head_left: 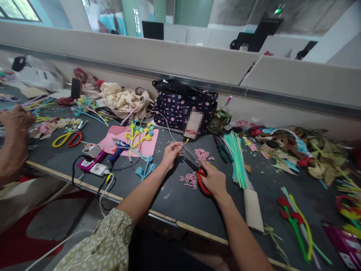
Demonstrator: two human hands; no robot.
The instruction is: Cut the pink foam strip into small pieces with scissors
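My right hand (pixel 214 180) is closed around a pair of scissors (pixel 202 183) with red and yellow handles. Their blades point up and left toward my left hand (pixel 172 153), whose fingertips are pinched together. Whatever sits between those fingertips is too small to make out. Below the blades lies a pile of small pink cut pieces (pixel 190 180), and a second pink pile (pixel 203 153) is just beyond them. A blue branched pipe-cleaner piece (pixel 146 168) rests on the dark table (pixel 169 203) left of my left forearm.
A polka-dot bag (pixel 180 103) stands at the back. Green pipe cleaners (pixel 236 160) lie to the right, near pliers (pixel 222 149). Leftward are a glue gun (pixel 119 148), a power strip (pixel 94 163), yellow-and-red scissors (pixel 69 138) and pink paper (pixel 113 133). Another person's hand (pixel 17 118) is far left.
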